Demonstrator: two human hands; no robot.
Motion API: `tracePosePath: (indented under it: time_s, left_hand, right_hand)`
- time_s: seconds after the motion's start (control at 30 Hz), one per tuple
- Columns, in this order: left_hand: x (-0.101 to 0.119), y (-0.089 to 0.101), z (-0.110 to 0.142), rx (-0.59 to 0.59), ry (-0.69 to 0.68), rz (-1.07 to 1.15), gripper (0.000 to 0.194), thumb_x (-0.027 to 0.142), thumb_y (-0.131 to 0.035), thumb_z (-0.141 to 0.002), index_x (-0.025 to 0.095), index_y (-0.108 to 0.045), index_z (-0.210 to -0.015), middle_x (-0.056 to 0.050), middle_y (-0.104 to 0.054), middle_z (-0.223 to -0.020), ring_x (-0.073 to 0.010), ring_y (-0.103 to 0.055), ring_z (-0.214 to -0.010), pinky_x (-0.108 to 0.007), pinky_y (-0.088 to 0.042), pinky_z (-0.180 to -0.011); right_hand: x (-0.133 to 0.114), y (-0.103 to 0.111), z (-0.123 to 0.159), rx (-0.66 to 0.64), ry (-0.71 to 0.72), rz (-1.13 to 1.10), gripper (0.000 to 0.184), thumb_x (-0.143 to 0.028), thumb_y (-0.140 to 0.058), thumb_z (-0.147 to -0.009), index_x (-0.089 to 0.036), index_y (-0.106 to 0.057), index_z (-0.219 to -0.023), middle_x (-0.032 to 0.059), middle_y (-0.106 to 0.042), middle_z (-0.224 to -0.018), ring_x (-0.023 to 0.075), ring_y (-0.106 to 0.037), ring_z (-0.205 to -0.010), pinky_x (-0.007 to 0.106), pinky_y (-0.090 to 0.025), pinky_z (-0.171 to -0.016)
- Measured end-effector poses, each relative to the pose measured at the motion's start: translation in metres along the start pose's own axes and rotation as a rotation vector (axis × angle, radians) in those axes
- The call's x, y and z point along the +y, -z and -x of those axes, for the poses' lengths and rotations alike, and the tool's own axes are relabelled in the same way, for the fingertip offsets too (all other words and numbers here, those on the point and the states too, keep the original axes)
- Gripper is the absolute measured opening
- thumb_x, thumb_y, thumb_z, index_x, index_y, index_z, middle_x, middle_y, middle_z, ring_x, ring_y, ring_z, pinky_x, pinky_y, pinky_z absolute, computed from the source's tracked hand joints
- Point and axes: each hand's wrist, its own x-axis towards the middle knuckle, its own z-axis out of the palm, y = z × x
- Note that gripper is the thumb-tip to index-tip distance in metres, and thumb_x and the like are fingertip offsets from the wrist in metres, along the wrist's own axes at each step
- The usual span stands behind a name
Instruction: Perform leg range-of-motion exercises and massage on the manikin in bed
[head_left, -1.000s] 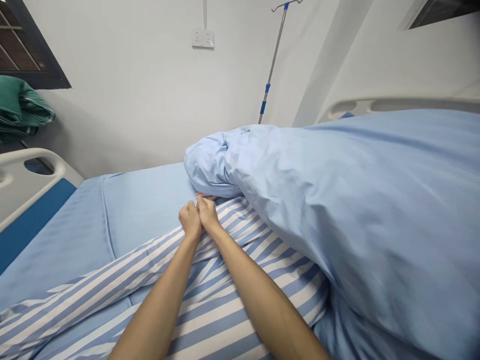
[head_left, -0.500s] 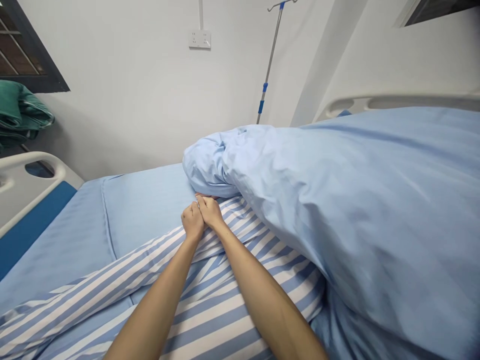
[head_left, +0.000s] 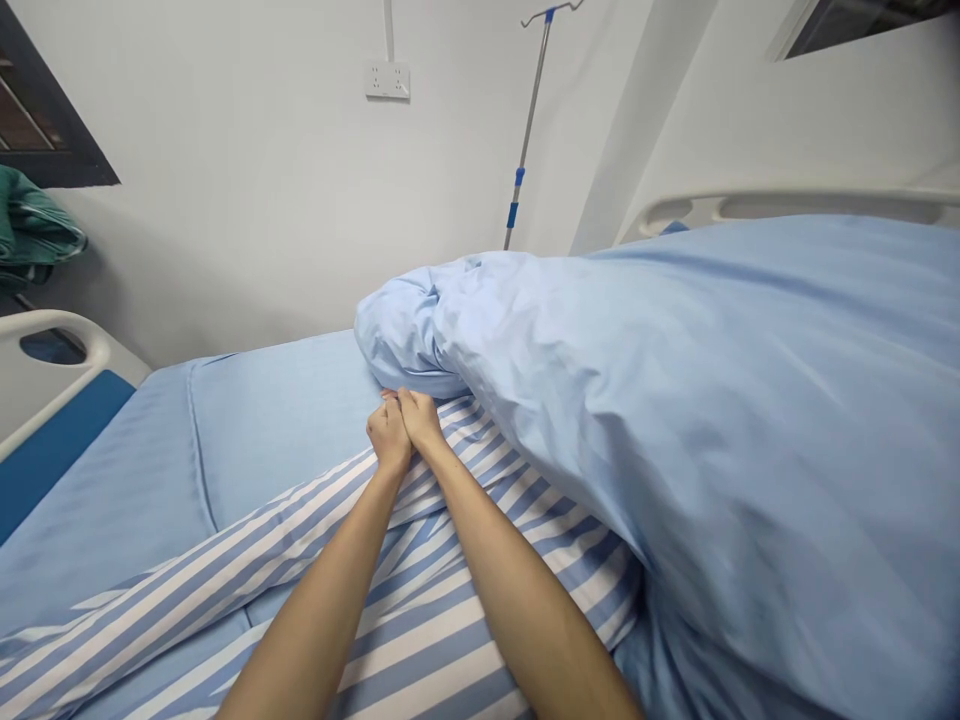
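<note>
1. Two hands, pretty much pressed together side by side: left hand (head_left: 389, 432) and right hand (head_left: 421, 418) are both curled closed, knuckles up. Whether any cloth is pinched in them can't be told, fingertips are hidden.
2. Striped clothes (head_left: 420, 610) are right under the hands and forearms, blue and white, spread out below them and off to their left.
3. A bit of pinkish skin (head_left: 388, 394) is just visible beyond the fingers, by the quilt's edge. Which body part can't be made out.
4. Blue quilt (head_left: 675, 400): bunched up just past the hands, and everything to their right is pretty much covered by it.
5. Light blue sheet (head_left: 285, 410) is seen left of the hands, with a white bed end (head_left: 45, 390) farther left.
6. Metal pole (head_left: 531, 120) and wall socket (head_left: 388, 80) are well beyond the hands.
</note>
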Motion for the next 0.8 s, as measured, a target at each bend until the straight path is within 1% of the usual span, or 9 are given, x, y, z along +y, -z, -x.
tracePosePath:
  time_s: [0.13, 0.2, 0.3, 0.37, 0.47, 0.57, 0.63, 0.73, 0.8]
  left_hand:
    - [-0.002, -0.001, 0.001, -0.079, -0.089, -0.107, 0.037, 0.035, -0.036, -0.081, 0.020, -0.039, -0.047, 0.002, -0.044, -0.048, -0.0100, -0.033, -0.050, -0.024, -0.024, -0.050]
    - [-0.003, -0.002, 0.001, -0.098, -0.113, -0.149, 0.038, 0.036, -0.036, -0.081, 0.020, -0.039, -0.047, 0.002, -0.044, -0.048, -0.0103, -0.033, -0.050, -0.024, -0.024, -0.050]
    - [-0.003, -0.004, 0.002, -0.089, -0.110, -0.167, 0.039, 0.037, -0.033, -0.082, 0.020, -0.042, -0.048, 0.002, -0.044, -0.049, -0.0110, -0.037, -0.052, -0.024, -0.025, -0.050]
    - [0.000, -0.006, 0.001, -0.104, -0.084, -0.149, 0.038, 0.037, -0.034, -0.081, 0.020, -0.042, -0.047, 0.002, -0.044, -0.049, -0.0110, -0.038, -0.052, -0.024, -0.026, -0.050]
    - [0.012, -0.014, -0.006, -0.133, -0.037, -0.022, 0.035, 0.034, -0.037, -0.078, 0.020, -0.039, -0.046, 0.003, -0.040, -0.047, -0.0099, -0.036, -0.050, -0.023, -0.027, -0.049]
    - [0.026, -0.028, -0.012, -0.083, 0.003, 0.138, 0.030, 0.030, -0.038, -0.076, 0.020, -0.034, -0.047, 0.005, -0.033, -0.045, -0.0087, -0.032, -0.048, -0.022, -0.027, -0.048]
    - [0.029, -0.036, -0.011, -0.058, 0.025, 0.144, 0.029, 0.027, -0.037, -0.075, 0.021, -0.034, -0.047, 0.005, -0.033, -0.045, -0.0084, -0.032, -0.047, -0.022, -0.028, -0.048]
    - [0.022, -0.041, -0.003, -0.078, -0.067, 0.025, 0.030, 0.025, -0.039, -0.076, 0.019, -0.039, -0.046, 0.004, -0.041, -0.046, -0.0086, -0.036, -0.051, -0.021, -0.030, -0.054]
    - [0.015, -0.041, 0.002, -0.094, -0.133, -0.042, 0.032, 0.026, -0.039, -0.077, 0.019, -0.042, -0.047, 0.003, -0.046, -0.048, -0.0088, -0.038, -0.052, -0.021, -0.030, -0.056]
  right_hand:
    - [-0.006, 0.012, 0.003, 0.038, 0.161, 0.131, 0.036, -0.035, -0.037, -0.088, -0.019, -0.062, -0.069, 0.0055, -0.067, -0.070, 0.0174, -0.060, -0.074, 0.025, -0.041, -0.070]
    - [-0.004, 0.018, 0.002, 0.045, 0.186, 0.188, 0.035, -0.035, -0.037, -0.089, -0.020, -0.061, -0.068, 0.0050, -0.067, -0.071, 0.0166, -0.059, -0.072, 0.024, -0.040, -0.069]
    - [0.003, 0.024, -0.001, 0.036, 0.135, 0.246, 0.037, -0.032, -0.034, -0.089, -0.019, -0.058, -0.064, 0.0043, -0.066, -0.067, 0.0155, -0.057, -0.064, 0.023, -0.039, -0.064]
    - [0.007, 0.025, -0.003, 0.044, 0.094, 0.240, 0.038, -0.033, -0.034, -0.089, -0.019, -0.056, -0.061, 0.0041, -0.064, -0.065, 0.0153, -0.056, -0.062, 0.023, -0.038, -0.062]
    - [0.008, 0.025, -0.005, 0.068, 0.070, 0.141, 0.039, -0.035, -0.033, -0.088, -0.019, -0.051, -0.058, 0.0033, -0.062, -0.062, 0.0153, -0.053, -0.060, 0.024, -0.038, -0.059]
    - [0.008, 0.028, -0.009, 0.089, 0.032, 0.001, 0.038, -0.036, -0.032, -0.087, -0.019, -0.046, -0.055, 0.0016, -0.056, -0.057, 0.0145, -0.049, -0.057, 0.024, -0.037, -0.055]
    - [0.011, 0.029, -0.012, 0.139, -0.014, -0.075, 0.038, -0.037, -0.032, -0.086, -0.020, -0.043, -0.055, 0.0005, -0.052, -0.054, 0.0135, -0.045, -0.055, 0.024, -0.036, -0.053]
    - [0.012, 0.032, -0.015, 0.202, -0.081, -0.128, 0.037, -0.040, -0.031, -0.086, -0.020, -0.038, -0.055, -0.0011, -0.046, -0.051, 0.0122, -0.041, -0.053, 0.023, -0.036, -0.051]
    - [0.008, 0.035, -0.014, 0.212, -0.066, -0.100, 0.038, -0.043, -0.029, -0.086, -0.021, -0.036, -0.055, -0.0014, -0.043, -0.050, 0.0121, -0.039, -0.052, 0.023, -0.035, -0.050]
